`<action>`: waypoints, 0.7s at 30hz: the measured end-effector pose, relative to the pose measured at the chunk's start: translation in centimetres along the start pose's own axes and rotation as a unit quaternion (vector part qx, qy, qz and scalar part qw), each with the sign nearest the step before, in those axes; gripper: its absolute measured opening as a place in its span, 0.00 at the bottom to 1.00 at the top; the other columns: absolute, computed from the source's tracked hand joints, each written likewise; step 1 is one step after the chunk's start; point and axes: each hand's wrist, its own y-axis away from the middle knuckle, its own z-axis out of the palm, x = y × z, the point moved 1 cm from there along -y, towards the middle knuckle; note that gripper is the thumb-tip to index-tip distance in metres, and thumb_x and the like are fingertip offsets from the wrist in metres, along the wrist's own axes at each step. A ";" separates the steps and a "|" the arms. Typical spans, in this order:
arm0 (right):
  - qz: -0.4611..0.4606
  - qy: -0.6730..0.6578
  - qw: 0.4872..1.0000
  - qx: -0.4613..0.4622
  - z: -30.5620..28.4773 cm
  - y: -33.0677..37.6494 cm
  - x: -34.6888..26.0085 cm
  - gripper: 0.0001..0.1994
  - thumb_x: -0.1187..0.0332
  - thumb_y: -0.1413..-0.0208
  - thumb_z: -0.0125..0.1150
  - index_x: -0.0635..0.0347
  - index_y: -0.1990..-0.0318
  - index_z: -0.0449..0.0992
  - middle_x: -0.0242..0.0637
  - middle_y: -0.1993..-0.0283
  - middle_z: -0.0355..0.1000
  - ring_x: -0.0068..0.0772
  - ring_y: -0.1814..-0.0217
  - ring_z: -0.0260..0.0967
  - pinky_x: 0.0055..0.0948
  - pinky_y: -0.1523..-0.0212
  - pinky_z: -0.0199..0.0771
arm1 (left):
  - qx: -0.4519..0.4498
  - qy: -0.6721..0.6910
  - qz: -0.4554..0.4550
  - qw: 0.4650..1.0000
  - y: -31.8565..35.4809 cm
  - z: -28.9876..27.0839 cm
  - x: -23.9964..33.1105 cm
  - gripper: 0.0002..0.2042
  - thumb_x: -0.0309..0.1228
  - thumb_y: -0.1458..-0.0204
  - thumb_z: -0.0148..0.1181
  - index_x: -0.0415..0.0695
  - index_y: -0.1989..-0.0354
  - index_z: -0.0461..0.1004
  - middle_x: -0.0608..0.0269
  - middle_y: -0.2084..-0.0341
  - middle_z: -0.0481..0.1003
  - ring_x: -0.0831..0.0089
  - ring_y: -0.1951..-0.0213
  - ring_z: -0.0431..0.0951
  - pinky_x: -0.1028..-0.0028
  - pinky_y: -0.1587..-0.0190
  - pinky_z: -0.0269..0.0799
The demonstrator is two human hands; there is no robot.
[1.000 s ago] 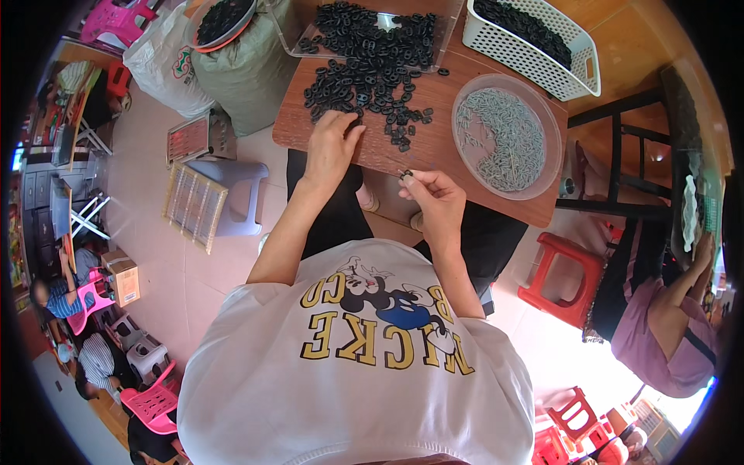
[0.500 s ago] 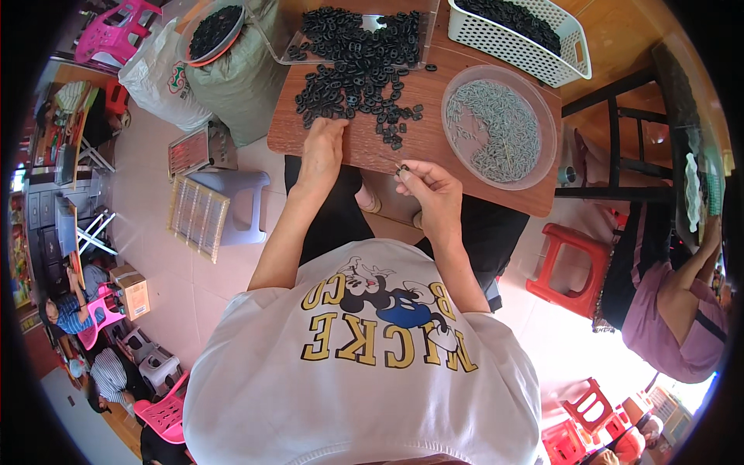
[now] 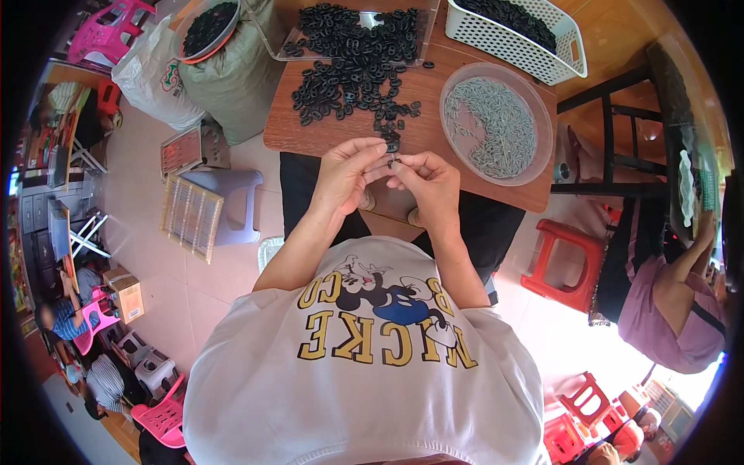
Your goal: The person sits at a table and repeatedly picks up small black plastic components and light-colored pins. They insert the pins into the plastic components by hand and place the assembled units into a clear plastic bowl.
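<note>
Together our left hand (image 3: 345, 174) and right hand (image 3: 430, 182) meet just off the near edge of the wooden table (image 3: 310, 136), fingertips pinched on one small black part (image 3: 390, 162) held between them. Both hands are closed in a fine pinch around it; whether a second piece sits in there we cannot tell. We judge the part light, stiff and smooth, probably plastic, so it wants a fingertip hold on its outer edges and could easily slip or spring away. It looks like a tiny dark oval link, matching the heap of black parts (image 3: 353, 70) spread from the table's middle to its far edge. Near the right edge sits a round clear dish (image 3: 542, 128) of thin grey pieces, and at the far right corner a white basket (image 3: 504, 43) holds more dark parts.
</note>
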 end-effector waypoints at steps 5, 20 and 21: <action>0.004 0.025 1.000 -0.002 -0.7 -0.1 0.3 0.05 0.80 0.51 0.58 0.71 0.66 0.74 0.41 0.70 0.75 0.24 0.73 0.74 0.19 0.70 0.74 | 0.008 -0.011 0.011 1.000 0.6 1.0 -0.3 0.08 0.20 0.49 0.56 0.35 0.60 0.73 0.52 0.67 0.76 0.68 0.67 0.79 0.73 0.64 0.77; -0.025 0.015 1.000 -0.008 -1.3 0.0 0.3 0.06 0.78 0.50 0.60 0.70 0.64 0.75 0.38 0.69 0.75 0.21 0.72 0.72 0.17 0.69 0.71 | -0.059 -0.015 0.040 0.997 0.5 0.7 0.3 0.10 0.18 0.48 0.54 0.32 0.57 0.72 0.52 0.62 0.75 0.68 0.60 0.77 0.72 0.57 0.76; -0.025 0.020 0.999 -0.010 -1.2 0.0 0.2 0.06 0.77 0.50 0.60 0.70 0.64 0.75 0.38 0.69 0.75 0.21 0.72 0.72 0.17 0.69 0.71 | -0.063 -0.014 0.040 0.997 0.6 0.8 0.3 0.10 0.18 0.48 0.54 0.32 0.57 0.72 0.52 0.62 0.75 0.69 0.60 0.76 0.72 0.58 0.76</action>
